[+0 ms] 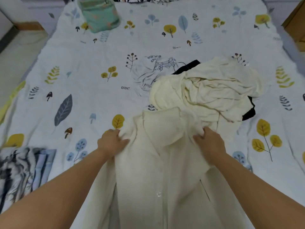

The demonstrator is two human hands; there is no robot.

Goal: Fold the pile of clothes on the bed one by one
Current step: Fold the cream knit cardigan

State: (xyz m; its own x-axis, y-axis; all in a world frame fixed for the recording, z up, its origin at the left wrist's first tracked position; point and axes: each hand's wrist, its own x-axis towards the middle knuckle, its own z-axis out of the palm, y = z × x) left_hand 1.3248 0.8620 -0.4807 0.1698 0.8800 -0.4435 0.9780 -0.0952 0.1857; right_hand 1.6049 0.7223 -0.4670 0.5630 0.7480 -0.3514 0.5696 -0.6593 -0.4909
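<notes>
Spreading step: left hand [112, 142] and right hand [209, 142] each grip a shoulder of the cream shirt [158, 171] — next, flatten it on the bed [82, 63], fold sides in.

Legible text is confined to the bed sheet [69, 60]. The printed word "tree" [125, 87], possibly with a further letter cut off by a crease, stands in dark lettering near the middle of the sheet, just left of the clothes pile. A second, similar small word [176, 47] stands farther away on the sheet, too blurred to read with certainty. No other labels, brands, numbers or signs can be read.
</notes>
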